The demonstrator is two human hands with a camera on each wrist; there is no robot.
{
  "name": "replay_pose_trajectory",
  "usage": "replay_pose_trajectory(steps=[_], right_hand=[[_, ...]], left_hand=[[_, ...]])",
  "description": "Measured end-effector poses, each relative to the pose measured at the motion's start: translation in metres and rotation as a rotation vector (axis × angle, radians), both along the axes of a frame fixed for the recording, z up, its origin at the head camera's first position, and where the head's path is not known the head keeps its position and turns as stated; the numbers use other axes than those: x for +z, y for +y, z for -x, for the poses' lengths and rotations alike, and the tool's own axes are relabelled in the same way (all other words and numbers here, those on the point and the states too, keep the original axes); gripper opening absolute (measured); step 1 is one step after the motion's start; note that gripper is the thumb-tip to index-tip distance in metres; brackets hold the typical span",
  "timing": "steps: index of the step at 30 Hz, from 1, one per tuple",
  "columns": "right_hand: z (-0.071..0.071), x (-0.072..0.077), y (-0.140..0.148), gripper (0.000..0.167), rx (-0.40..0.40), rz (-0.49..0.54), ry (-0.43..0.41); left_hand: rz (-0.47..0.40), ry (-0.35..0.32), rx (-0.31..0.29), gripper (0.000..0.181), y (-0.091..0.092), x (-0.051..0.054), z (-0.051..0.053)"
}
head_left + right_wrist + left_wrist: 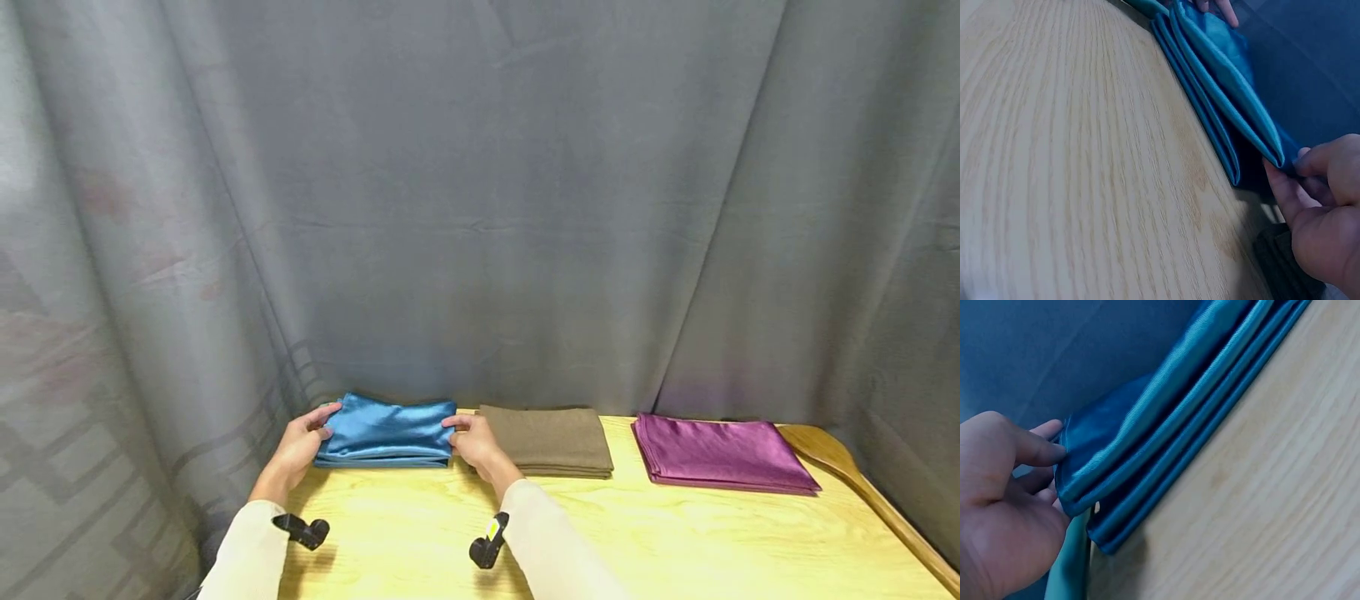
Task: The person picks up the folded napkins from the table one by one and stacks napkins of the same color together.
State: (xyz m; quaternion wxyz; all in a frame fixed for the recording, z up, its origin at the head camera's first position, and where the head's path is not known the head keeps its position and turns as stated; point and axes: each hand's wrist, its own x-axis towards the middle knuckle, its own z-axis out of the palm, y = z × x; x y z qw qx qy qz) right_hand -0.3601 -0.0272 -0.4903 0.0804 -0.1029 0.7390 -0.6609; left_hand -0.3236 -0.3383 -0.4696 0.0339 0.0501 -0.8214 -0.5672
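Observation:
A folded, shiny blue satin cloth (pixel 390 429) lies at the left of the table's far side. My left hand (pixel 298 443) pinches its left end, with the thumb on the near face and fingertips behind in the left wrist view. At the opposite end my right hand (pixel 477 444) pinches the cloth's edge between thumb and fingers. Seen from the right wrist, the upper folds (pixel 1229 87) stand a little apart from the lower folds (pixel 1200 106). Just right of that hand sits a folded brown cloth (pixel 551 442).
Farther right lies a folded purple satin cloth (pixel 720 454). A long-handled wooden spoon or paddle (pixel 832 458) rests along the table's right side. Grey curtains (pixel 480 208) hang behind and at both sides. Pale wood-grain tabletop (pixel 405 533) shows in front of the cloths.

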Motion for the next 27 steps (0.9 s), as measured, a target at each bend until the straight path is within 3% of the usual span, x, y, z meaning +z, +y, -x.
replay_pose_trajectory(steps=[6,10,13,16,23,27], right_hand=[[0.000,-0.002,0.003,0.039,0.048,-0.027,-0.012],[0.001,-0.003,0.004,0.039,0.053,-0.031,-0.014],[0.002,-0.003,0.004,0.038,0.050,-0.035,-0.016],[0.003,-0.002,0.005,0.038,0.047,-0.044,-0.015],[0.002,0.001,0.008,0.042,0.091,-0.022,-0.047],[0.000,0.002,0.008,0.046,0.122,-0.023,-0.058]], left_hand=[[-0.052,-0.022,-0.045,0.059,-0.005,-0.012,-0.002],[0.035,-0.021,-0.055,0.057,-0.004,-0.014,-0.006],[0.127,-0.005,-0.032,0.055,-0.003,-0.014,-0.008],[0.166,0.005,-0.004,0.054,-0.001,-0.014,-0.008],[0.136,0.010,0.066,0.055,0.000,-0.011,-0.005],[0.161,0.017,0.085,0.056,-0.003,-0.014,-0.006]])
